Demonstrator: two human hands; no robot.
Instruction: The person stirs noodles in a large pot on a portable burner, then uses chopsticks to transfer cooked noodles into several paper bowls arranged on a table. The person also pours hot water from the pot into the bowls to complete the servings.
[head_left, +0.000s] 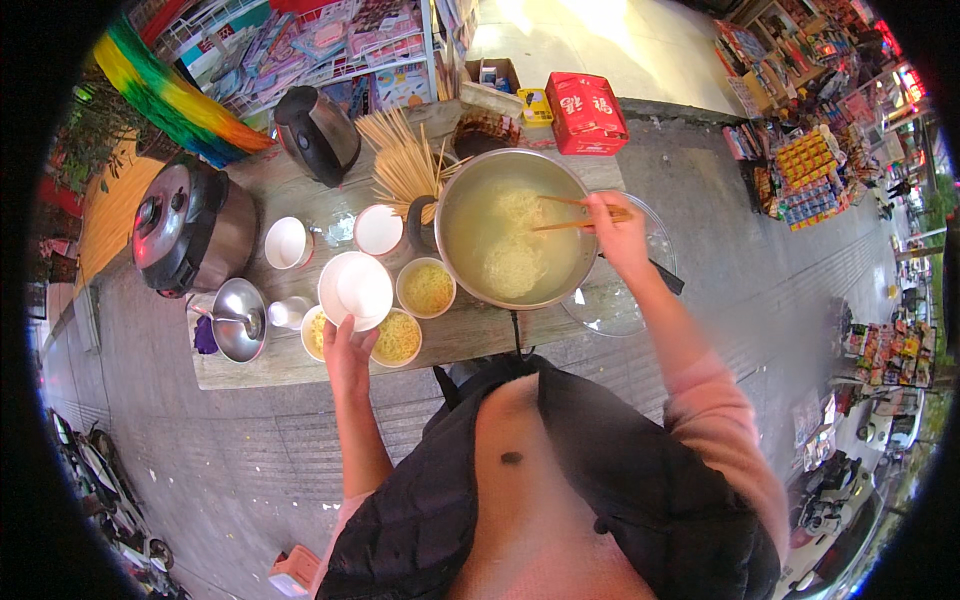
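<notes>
My right hand holds a pair of wooden chopsticks, their tips in a large metal pot. Pale noodles lie in the cloudy yellowish water there. In my left hand is an empty white paper bowl, tilted above the table left of the pot. Under and beside it stand several bowls of yellow noodles, one a paper bowl of noodles touching the pot's left side. Two more white bowls, one of them a paper bowl, stand farther back.
On the wooden table are a pressure cooker, an electric kettle, a bundle of wooden skewers or chopsticks, a steel bowl with a ladle and a red box. A glass lid lies partly under the pot. A cord hangs at the front edge.
</notes>
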